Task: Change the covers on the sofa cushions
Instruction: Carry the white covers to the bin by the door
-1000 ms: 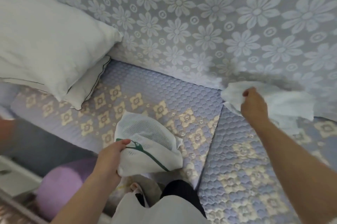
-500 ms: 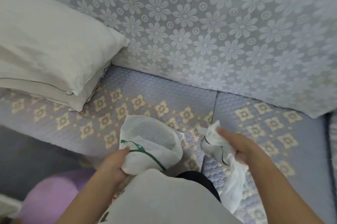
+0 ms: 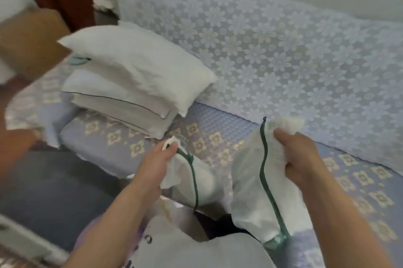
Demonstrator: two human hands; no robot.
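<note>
The left hand pinches a corner of a white mesh cover between thumb and fingers, right where its green edging begins. The right hand has its fingers curled round the top of a second bunch of white mesh fabric, also trimmed in green, which hangs down toward the person's lap. Whether these are two covers or two ends of one cannot be told (the cloth between them is hidden in folds). Both bunches hang just above the front edge of the sofa seat, which wears a quilted lilac pad with gold motifs.

Further out, at the left end of the seat, two white cushions lie stacked, the upper one plump and bare-looking, the lower one flatter with a dark piped edge. Behind them rises the sofa back, draped in pale floral lace.

By the look of it the job is at an early stage: the cover is only being sorted and opened, no cushion is inside it, and both stacked cushions seem to be waiting for theirs.
</note>
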